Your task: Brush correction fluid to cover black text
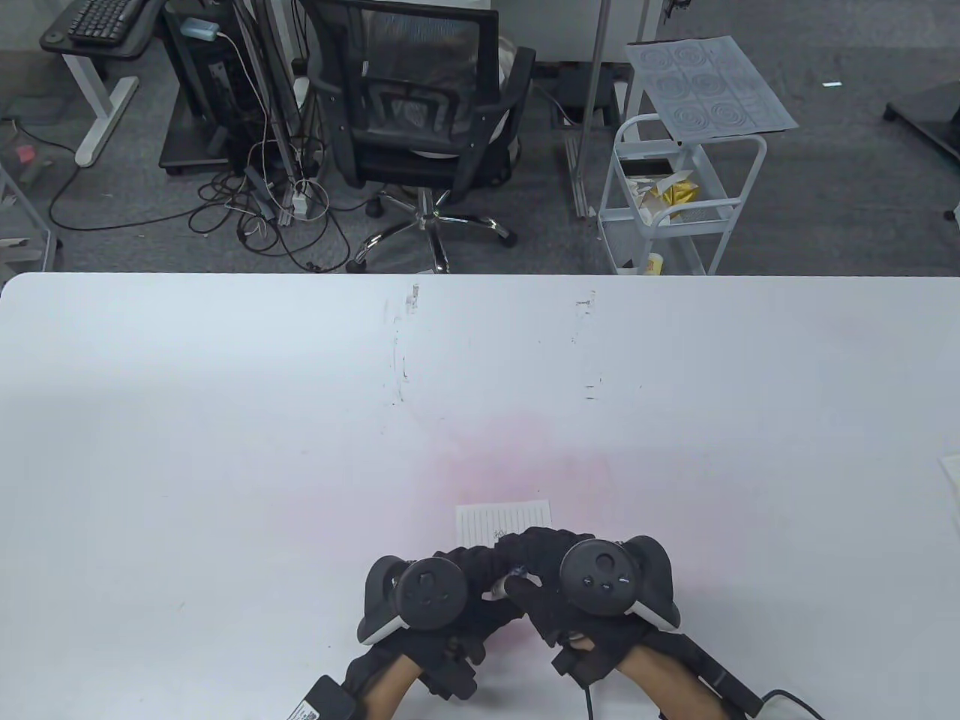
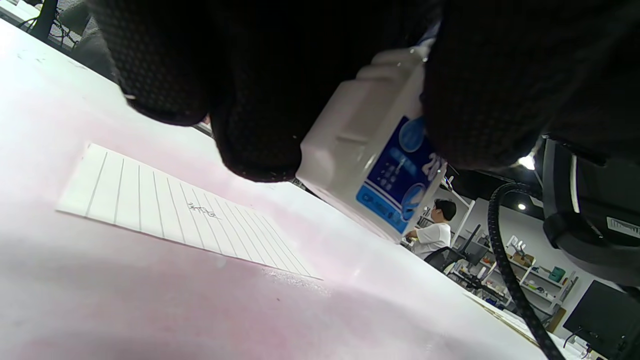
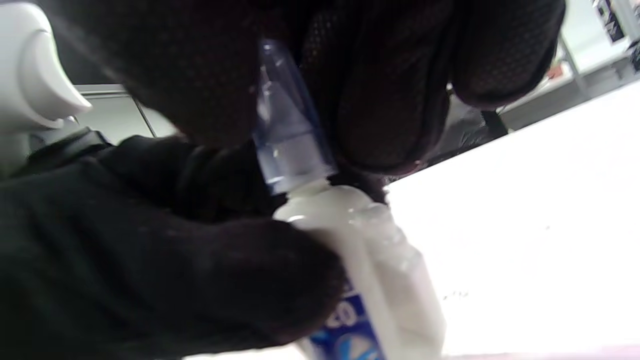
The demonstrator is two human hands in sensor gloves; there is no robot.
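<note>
Right wrist view: small white plastic correction-fluid bottle (image 3: 380, 280), likely light and slippery, body held by left hand (image 1: 450, 600), translucent blue cap (image 3: 287, 130) pinched by right hand (image 1: 570, 592), near the lined paper slip (image 1: 504, 523).

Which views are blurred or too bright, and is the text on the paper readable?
Table view: sharp, evenly lit, but the hands hide most of the paper. Left wrist view: the paper is fairly sharp, its black text too small to read. Right wrist view: the bottle is blurred and the table overexposed.

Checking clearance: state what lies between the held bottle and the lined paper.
Left wrist view: only bare table lies between the bottle and the paper.
</note>
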